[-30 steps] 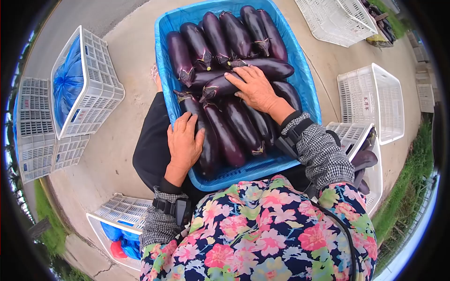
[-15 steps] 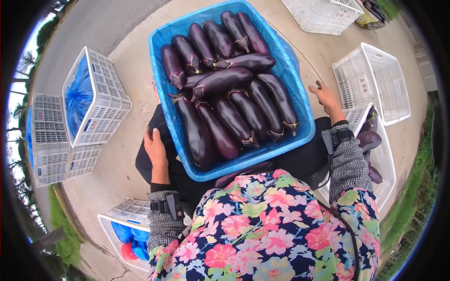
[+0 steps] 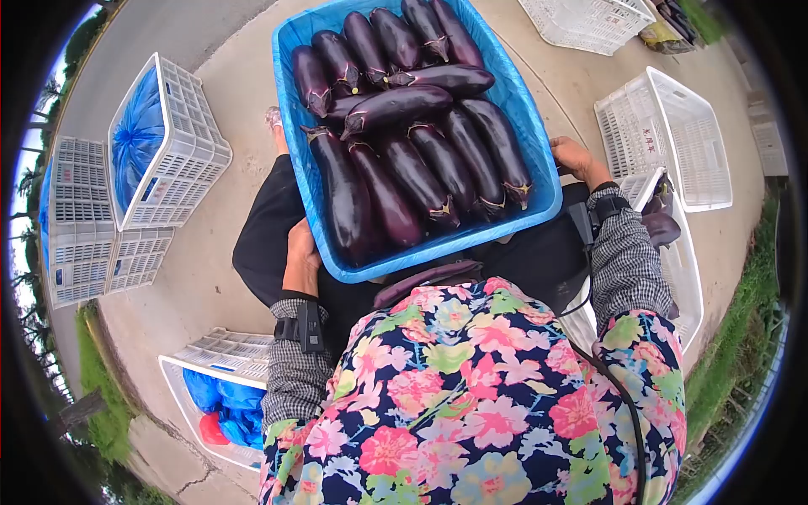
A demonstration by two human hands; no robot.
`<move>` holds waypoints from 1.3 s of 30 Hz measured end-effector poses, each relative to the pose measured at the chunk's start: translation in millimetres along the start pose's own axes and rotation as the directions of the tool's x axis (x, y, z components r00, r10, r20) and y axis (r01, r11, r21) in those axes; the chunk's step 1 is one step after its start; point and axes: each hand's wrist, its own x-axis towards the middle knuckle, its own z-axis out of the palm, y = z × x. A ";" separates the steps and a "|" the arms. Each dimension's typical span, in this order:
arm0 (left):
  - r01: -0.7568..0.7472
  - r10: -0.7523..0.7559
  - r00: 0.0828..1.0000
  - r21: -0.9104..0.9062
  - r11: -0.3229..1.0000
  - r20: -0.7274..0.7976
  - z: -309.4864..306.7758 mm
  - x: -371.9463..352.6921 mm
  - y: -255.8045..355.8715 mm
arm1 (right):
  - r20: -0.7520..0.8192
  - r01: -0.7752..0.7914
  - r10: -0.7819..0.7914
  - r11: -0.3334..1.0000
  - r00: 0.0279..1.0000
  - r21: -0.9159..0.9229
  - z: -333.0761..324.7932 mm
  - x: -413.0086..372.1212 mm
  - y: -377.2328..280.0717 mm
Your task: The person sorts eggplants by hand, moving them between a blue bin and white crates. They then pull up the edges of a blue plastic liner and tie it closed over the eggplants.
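Note:
A crate lined with blue plastic (image 3: 545, 202) sits in front of me by my knees. Glossy dark purple eggplants (image 3: 398, 109) fill it in two rows, with a few laid crosswise in between. At the crate's near left side, my left hand (image 3: 303, 247) grips it, its fingertips hidden by the wall. My right hand (image 3: 576, 158) is closed at the right side, its fingers bent against the crate and partly out of sight. One more eggplant (image 3: 429, 279) lies on my lap, between the crate and my floral apron (image 3: 471, 379).
White crates (image 3: 189, 143) with blue bags stand stacked at left. Another white crate (image 3: 181, 370) holding blue and red bags is at lower left. At right are a white crate (image 3: 686, 139) and one with eggplants (image 3: 661, 227). Another crate (image 3: 589, 25) stands at the far right.
Both hands were apart from the crate with fingers spread; now they have come in and closed on its sides. The crate appears slightly higher in view.

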 end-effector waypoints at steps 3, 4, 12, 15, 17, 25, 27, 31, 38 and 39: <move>-0.083 0.082 0.995 -0.032 0.996 -0.048 -8.4 -0.3 -1.7 | -0.087 0.057 -0.031 0.949 0.996 0.311 -3.1 -9.9 2.1; -0.129 0.122 0.989 -0.090 0.988 -0.082 -9.6 -2.9 -4.2 | -0.132 0.093 -0.052 0.942 0.990 0.322 -2.0 -19.1 -1.2; -0.063 0.062 0.997 -0.026 0.998 -0.050 1.1 -20.6 -4.1 | -0.566 0.451 -0.294 0.878 0.770 0.158 32.2 -63.4 -47.5; -0.077 0.077 0.997 -0.119 0.990 -0.002 5.7 -22.2 -9.6 | -0.570 0.598 -0.587 0.777 0.576 -0.197 79.9 -86.7 -84.3; -0.066 0.067 0.998 -0.162 0.985 0.001 9.4 -25.2 -14.3 | -0.488 0.647 -0.685 0.710 0.542 -0.278 120.6 -100.9 -115.7; -0.148 0.152 0.988 -0.102 0.984 0.034 5.5 -46.7 -29.8 | 0.086 0.658 -0.909 0.228 0.408 -0.717 304.1 -38.1 -165.3; -0.178 0.178 0.984 -0.061 0.982 -0.009 12.4 -41.4 -36.6 | 0.083 0.678 -0.905 0.250 0.418 -0.691 306.2 -33.4 -164.5; -0.125 0.124 0.992 0.012 0.992 0.036 8.6 -39.2 -26.1 | 0.137 0.702 -0.867 0.285 0.479 -0.653 299.8 -40.2 -168.9; -0.088 0.089 0.994 -0.005 0.996 0.061 -1.9 -40.6 -20.6 | 0.548 0.708 -0.792 -0.223 0.269 -0.670 265.4 -61.1 -177.0; -0.086 0.085 0.994 0.006 0.996 0.075 0.0 -40.4 -19.7 | 0.598 0.659 -0.772 -0.338 0.215 -0.672 268.6 -55.7 -177.6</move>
